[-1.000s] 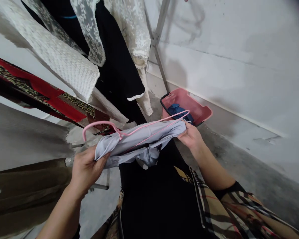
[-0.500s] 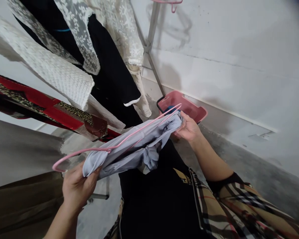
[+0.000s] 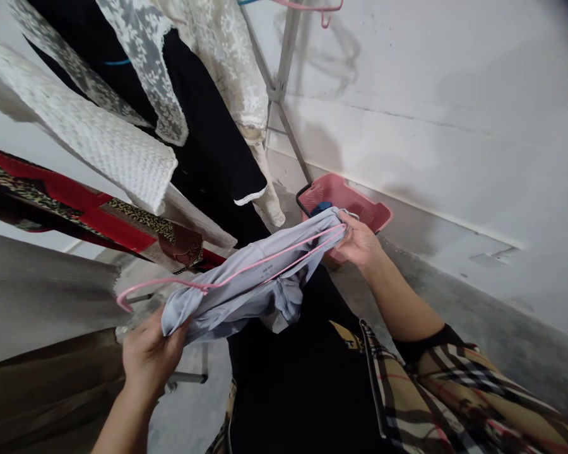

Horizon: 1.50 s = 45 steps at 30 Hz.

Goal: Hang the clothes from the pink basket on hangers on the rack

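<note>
Pale grey-blue cloth makes up the garment, stretched between the hands in front of the person's lap. Inside its opening sits small dark print, too small to read. A gold patch on the person's black clothing bears dark marks, also unreadable. The left hand pinches one end of the garment, thumb on top; the right hand grasps the other. A pink hanger lies along the opening, its hook jutting out above the left hand, its far end at the right fingertips. The floor is grey and mottled, the wall white and scuffed. A pink basket holding something blue stands by a metal rack; lace, knit and red clothes hang leftward.
</note>
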### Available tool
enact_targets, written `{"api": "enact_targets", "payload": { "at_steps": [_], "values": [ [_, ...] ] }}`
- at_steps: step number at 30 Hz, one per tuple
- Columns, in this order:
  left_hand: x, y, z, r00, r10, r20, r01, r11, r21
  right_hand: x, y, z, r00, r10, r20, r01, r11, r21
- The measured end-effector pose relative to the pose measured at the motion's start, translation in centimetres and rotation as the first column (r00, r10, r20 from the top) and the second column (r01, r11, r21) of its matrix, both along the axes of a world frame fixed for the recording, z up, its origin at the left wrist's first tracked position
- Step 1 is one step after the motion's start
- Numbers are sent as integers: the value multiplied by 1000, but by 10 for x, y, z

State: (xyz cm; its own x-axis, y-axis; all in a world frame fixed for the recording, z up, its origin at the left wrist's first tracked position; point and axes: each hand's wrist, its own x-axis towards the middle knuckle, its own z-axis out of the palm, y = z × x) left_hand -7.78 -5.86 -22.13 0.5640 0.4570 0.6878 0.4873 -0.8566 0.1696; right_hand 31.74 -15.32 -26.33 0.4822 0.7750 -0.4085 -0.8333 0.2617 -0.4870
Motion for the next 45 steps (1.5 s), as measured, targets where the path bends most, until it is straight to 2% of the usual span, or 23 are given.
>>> {"api": "enact_targets", "payload": {
  "at_steps": [3,7,11,13,15,18,21,23,24,25,26,27,28,29,31,32,33,34,36,39,42,45],
  "values": [
    [1,0,1,995,83,-56,-81,996,45,0,-2,4,999,11,46,-11,1000,-5],
    [2,0,-1,986,161,-45,-163,986,-33,-5,-8,9,981,66,182,-70,997,14],
    [1,2,-3,991,135,-23,-135,991,-4,-8,-10,8,928,64,366,-68,998,-2],
    [1,1,-3,997,74,-21,-73,997,35,-8,-8,4,877,38,480,-33,999,-19],
    [3,-3,-2,998,0,-57,2,999,48,-7,-5,-1,793,13,609,6,1000,-30],
    [11,-12,-5,981,-57,-188,62,998,18,-12,-2,-5,667,-7,745,69,996,-52],
    [23,-19,-12,955,11,-297,-20,999,-27,-23,-8,0,620,-5,784,49,998,-33],
    [31,-19,-17,964,103,-246,-119,992,-51,-26,-18,9,582,80,809,-90,995,-34],
    [35,-17,-19,974,145,-172,-158,985,-68,-25,-24,15,521,155,839,-177,982,-71],
    [37,-15,-20,981,175,-81,-182,979,-91,-21,-30,20,421,236,876,-246,959,-140],
    [39,-13,-20,982,191,13,-188,976,-109,-15,-37,25,287,313,905,-267,934,-238],
    [40,-11,-19,977,193,87,-181,976,-125,-8,-43,29,138,381,914,-220,912,-347],
    [41,-9,-17,973,184,139,-166,977,-131,0,-48,32,5,438,899,-103,894,-435],
    [41,-8,-15,972,164,168,-143,981,-129,8,-54,35,-94,477,874,51,879,-475],
    [43,-6,-9,976,109,189,-87,989,-122,20,-61,38,-212,474,855,301,864,-404],
    [45,-5,-6,977,83,196,-59,991,-124,24,-64,39,-266,426,865,339,881,-330],
    [46,-4,-3,977,57,208,-31,991,-129,26,-65,40,-322,358,876,309,915,-260],
    [49,-4,0,973,40,226,-9,990,-137,26,-66,42,-376,286,881,229,950,-211],
    [54,-1,6,966,32,258,15,984,-177,24,-66,46,-443,181,878,40,982,-183],
    [64,4,15,960,68,270,23,946,-323,21,-68,54,-444,123,887,-122,973,-196],
    [74,7,22,953,87,289,76,858,-507,19,-77,62,-414,66,908,-121,984,-127],
    [83,9,30,920,114,374,155,772,-617,18,-88,66,-442,-19,897,-41,999,0]
  ]
}}
